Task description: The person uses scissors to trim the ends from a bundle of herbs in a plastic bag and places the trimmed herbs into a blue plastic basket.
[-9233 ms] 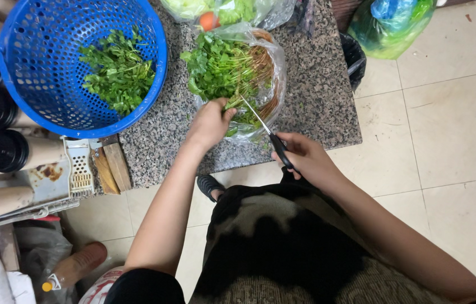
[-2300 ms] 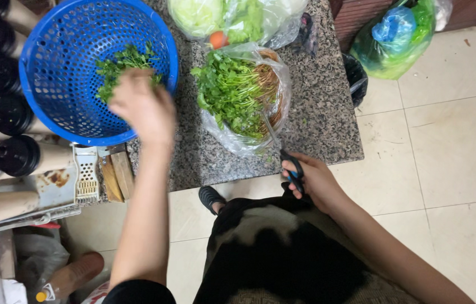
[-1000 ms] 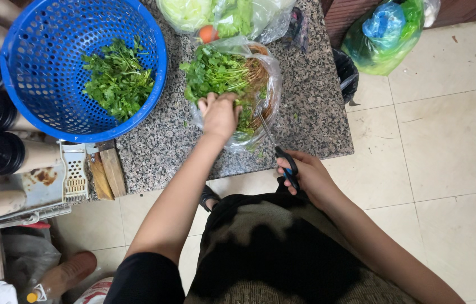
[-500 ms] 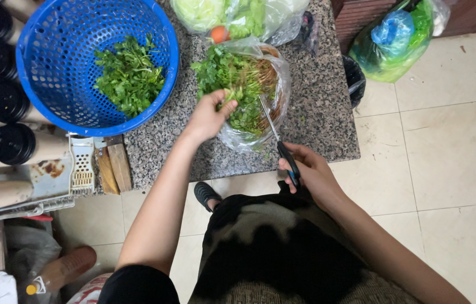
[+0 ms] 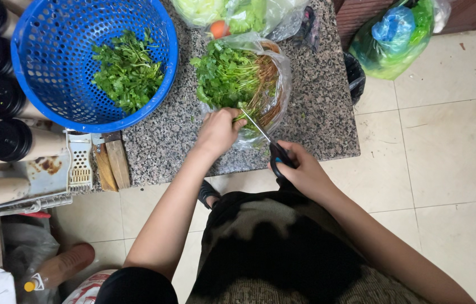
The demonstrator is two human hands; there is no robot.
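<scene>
Two hands work at the near edge of a speckled grey granite counter (image 5: 316,107). Right hand (image 5: 301,169), nearest the body, is closed through the dark loops of a pair of scissors (image 5: 266,141); the thin metal blades point far-left into the herb stems. Left hand (image 5: 219,130), just beyond and to the left, is curled around a small gather of stems from the bunch of herbs (image 5: 232,79), pinching them where the blades meet.

Cutting well here appears to call for holding the stems taut and bundled, keeping the fingertips clear of the blades, and snipping at the line where green leaf gives way to pale stalk.

Herbs lie in a crinkled clear plastic bag (image 5: 280,95) on the counter: soft, frilled green leaves on the left, wiry tan roots fanned to the right. Farther left stands a round blue plastic colander (image 5: 35,67), perforated all over, holding a loose heap of trimmed leaves (image 5: 128,70). At the far edge, another clear bag holds pale leafy greens (image 5: 204,8) and something small and orange (image 5: 219,28).
</scene>
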